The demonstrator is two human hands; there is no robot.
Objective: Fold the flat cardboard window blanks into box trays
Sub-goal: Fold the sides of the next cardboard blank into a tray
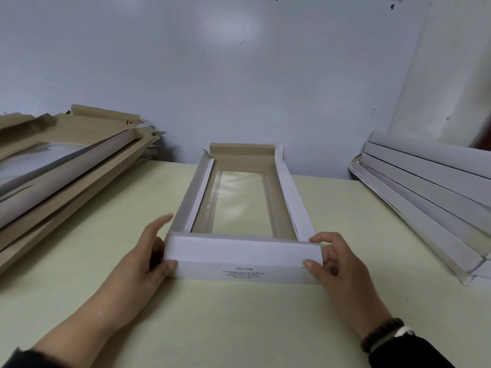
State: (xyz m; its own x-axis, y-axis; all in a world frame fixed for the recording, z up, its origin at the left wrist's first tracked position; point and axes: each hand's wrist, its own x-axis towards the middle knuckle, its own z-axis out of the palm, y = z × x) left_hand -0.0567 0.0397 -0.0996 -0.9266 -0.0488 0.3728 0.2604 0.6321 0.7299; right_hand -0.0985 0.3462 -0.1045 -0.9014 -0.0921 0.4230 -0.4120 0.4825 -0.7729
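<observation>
A stack of folded trays (66,166) sits far left on your bench (239,314). Your left hand (148,258) grips the near-left corner of the window blank (244,208) lying mid-bench; your right hand (337,264) pinches its near-right corner. Flat white blanks (430,197) lie stacked at far right.

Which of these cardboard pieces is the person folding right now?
The tray in the middle, whose near wall both hands grip: left hand, right hand. The brown stack at left and white stack at right lie untouched.
</observation>
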